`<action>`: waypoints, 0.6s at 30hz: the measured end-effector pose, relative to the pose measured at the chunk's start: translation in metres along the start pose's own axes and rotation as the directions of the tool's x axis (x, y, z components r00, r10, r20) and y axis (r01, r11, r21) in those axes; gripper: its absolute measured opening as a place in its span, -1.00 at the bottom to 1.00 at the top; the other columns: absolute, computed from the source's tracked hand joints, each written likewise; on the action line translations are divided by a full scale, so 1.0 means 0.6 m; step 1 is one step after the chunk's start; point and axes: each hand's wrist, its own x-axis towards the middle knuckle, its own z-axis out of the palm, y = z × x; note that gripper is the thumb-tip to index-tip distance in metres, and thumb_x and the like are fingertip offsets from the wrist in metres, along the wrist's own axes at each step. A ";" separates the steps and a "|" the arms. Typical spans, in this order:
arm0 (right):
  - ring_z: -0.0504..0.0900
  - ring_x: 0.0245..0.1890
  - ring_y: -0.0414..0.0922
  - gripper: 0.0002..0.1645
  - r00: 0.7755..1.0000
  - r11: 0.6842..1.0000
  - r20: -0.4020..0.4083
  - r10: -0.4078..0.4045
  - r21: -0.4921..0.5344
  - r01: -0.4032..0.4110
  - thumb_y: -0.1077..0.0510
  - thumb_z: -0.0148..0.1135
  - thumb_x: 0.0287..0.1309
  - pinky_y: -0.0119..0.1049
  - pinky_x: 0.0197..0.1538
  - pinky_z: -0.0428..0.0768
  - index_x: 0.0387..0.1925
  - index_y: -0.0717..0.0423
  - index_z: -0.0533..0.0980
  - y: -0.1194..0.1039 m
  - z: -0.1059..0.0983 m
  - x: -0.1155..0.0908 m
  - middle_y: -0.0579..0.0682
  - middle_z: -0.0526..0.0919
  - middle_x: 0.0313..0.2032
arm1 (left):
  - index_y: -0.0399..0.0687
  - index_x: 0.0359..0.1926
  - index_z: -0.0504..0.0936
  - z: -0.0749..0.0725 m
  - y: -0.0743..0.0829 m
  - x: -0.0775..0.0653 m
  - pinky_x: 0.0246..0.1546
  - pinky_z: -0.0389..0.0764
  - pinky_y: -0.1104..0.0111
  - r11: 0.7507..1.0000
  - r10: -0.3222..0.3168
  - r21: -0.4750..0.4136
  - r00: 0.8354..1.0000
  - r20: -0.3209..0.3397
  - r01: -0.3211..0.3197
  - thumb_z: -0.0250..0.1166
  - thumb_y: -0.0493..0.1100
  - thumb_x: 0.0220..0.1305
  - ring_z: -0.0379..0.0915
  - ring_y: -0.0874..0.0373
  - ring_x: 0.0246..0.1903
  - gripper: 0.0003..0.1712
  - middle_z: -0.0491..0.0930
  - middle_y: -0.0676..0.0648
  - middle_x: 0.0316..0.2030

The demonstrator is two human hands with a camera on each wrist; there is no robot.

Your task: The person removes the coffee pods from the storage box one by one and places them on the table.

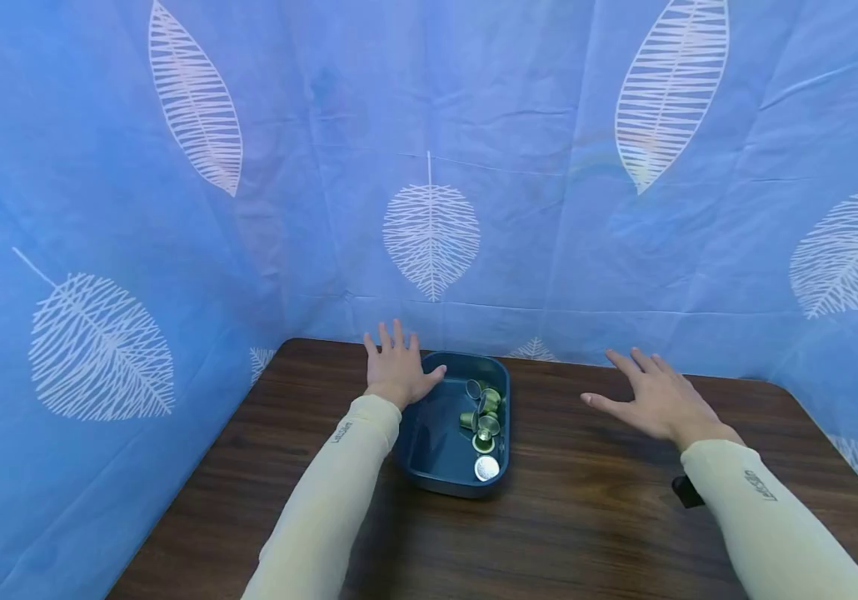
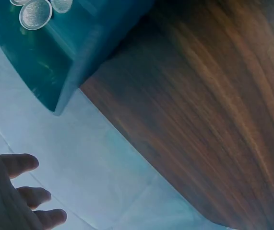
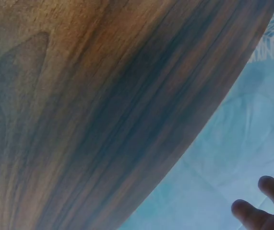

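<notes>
A dark blue tray (image 1: pixel 429 442) lies on the table, left of the middle in the head view. Several green coffee capsules (image 1: pixel 489 402) with silvery lids lie loose along its right side; a few lids (image 2: pixel 36 14) show in the left wrist view. My left hand (image 1: pixel 395 371) is spread at the tray's back left corner, its thumb reaching over the rim, holding nothing. In the left wrist view its fingers (image 2: pixel 19 164) are apart from the tray. Well to the right, my right hand (image 1: pixel 657 400) hovers above the table with fingers spread, holding nothing.
The dark wooden table (image 1: pixel 564 533) has rounded back corners. Behind it and at both sides hangs a blue cloth (image 1: pixel 309 208) with white leaf prints. A small black object (image 1: pixel 687 492) shows at the right wrist.
</notes>
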 end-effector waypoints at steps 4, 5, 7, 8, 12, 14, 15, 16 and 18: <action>0.00 0.55 0.68 0.37 1.000 1.000 0.005 -0.002 0.008 0.002 -0.75 0.00 0.27 0.69 0.44 0.07 0.73 0.08 0.04 -0.003 0.001 -0.001 0.59 0.02 0.61 | 0.01 0.74 0.09 0.004 -0.006 -0.012 0.70 -0.11 -0.27 0.998 0.004 -0.056 1.000 -0.005 -0.005 -0.03 0.55 0.51 -0.25 -0.34 0.73 0.07 -0.13 -0.27 0.75; 0.00 0.55 0.67 0.36 1.000 1.000 0.006 -0.003 0.012 0.003 -0.75 0.00 0.28 0.69 0.44 0.09 0.72 0.08 0.04 -0.005 0.001 -0.002 0.58 0.03 0.61 | 0.02 0.73 0.09 0.005 -0.007 -0.016 0.70 -0.11 -0.27 0.997 0.003 -0.072 1.000 -0.004 -0.004 -0.03 0.55 0.51 -0.24 -0.34 0.73 0.06 -0.12 -0.27 0.75; 0.01 0.56 0.66 0.36 1.000 1.000 0.011 -0.004 0.015 0.004 -0.75 0.00 0.28 0.68 0.44 0.09 0.73 0.07 0.05 -0.006 0.002 -0.003 0.57 0.03 0.61 | 0.03 0.74 0.08 0.006 -0.007 -0.022 0.70 -0.13 -0.27 0.996 0.003 -0.093 1.000 0.012 -0.002 -0.04 0.56 0.51 -0.26 -0.34 0.73 0.07 -0.14 -0.27 0.75; 0.01 0.56 0.66 0.35 1.000 1.000 0.013 -0.006 0.018 0.005 -0.74 0.00 0.28 0.68 0.44 0.09 0.72 0.07 0.05 -0.007 0.003 -0.004 0.56 0.04 0.61 | 0.05 0.74 0.08 0.006 -0.007 -0.024 0.70 -0.13 -0.27 0.995 0.006 -0.099 1.000 0.017 -0.004 -0.03 0.56 0.51 -0.26 -0.34 0.73 0.06 -0.14 -0.27 0.75; 0.02 0.57 0.64 0.34 1.000 1.000 0.012 -0.015 0.023 0.014 -0.74 0.01 0.28 0.68 0.45 0.09 0.72 0.07 0.08 -0.011 0.007 -0.007 0.54 0.06 0.62 | 0.08 0.74 0.07 0.009 -0.006 -0.028 0.70 -0.14 -0.27 0.993 0.025 -0.113 0.999 0.023 -0.023 -0.05 0.57 0.50 -0.26 -0.34 0.73 0.06 -0.15 -0.27 0.75; 0.02 0.56 0.64 0.33 1.000 0.999 0.007 -0.021 0.028 0.021 -0.73 0.03 0.28 0.68 0.43 0.11 0.72 0.06 0.09 -0.015 0.008 -0.008 0.53 0.07 0.62 | 0.08 0.74 0.09 0.010 -0.005 -0.030 0.70 -0.13 -0.26 0.991 0.041 -0.125 0.999 0.012 -0.039 -0.04 0.58 0.50 -0.23 -0.34 0.73 0.06 -0.13 -0.27 0.75; 0.03 0.57 0.64 0.32 1.000 0.999 0.003 -0.026 0.030 0.026 -0.73 0.04 0.28 0.68 0.43 0.12 0.72 0.05 0.09 -0.016 0.009 -0.009 0.52 0.07 0.62 | 0.08 0.74 0.09 0.010 -0.004 -0.031 0.70 -0.12 -0.26 0.990 0.049 -0.132 0.999 0.007 -0.048 -0.03 0.58 0.49 -0.23 -0.34 0.73 0.06 -0.13 -0.26 0.75; 0.03 0.57 0.64 0.32 0.999 0.999 0.001 -0.033 0.035 0.033 -0.72 0.05 0.28 0.68 0.43 0.13 0.72 0.05 0.09 -0.018 0.009 -0.010 0.51 0.07 0.62 | 0.08 0.74 0.09 0.010 -0.003 -0.033 0.70 -0.12 -0.26 0.989 0.057 -0.140 0.998 0.002 -0.056 -0.02 0.58 0.49 -0.22 -0.34 0.73 0.07 -0.12 -0.26 0.75; 0.03 0.57 0.62 0.31 0.999 0.998 -0.004 -0.046 0.043 0.046 -0.71 0.07 0.28 0.67 0.43 0.15 0.72 0.04 0.09 -0.022 0.011 -0.012 0.50 0.08 0.63 | 0.08 0.74 0.10 0.010 -0.001 -0.035 0.70 -0.11 -0.25 0.985 0.069 -0.155 0.998 -0.009 -0.069 0.00 0.57 0.48 -0.21 -0.34 0.73 0.07 -0.11 -0.26 0.75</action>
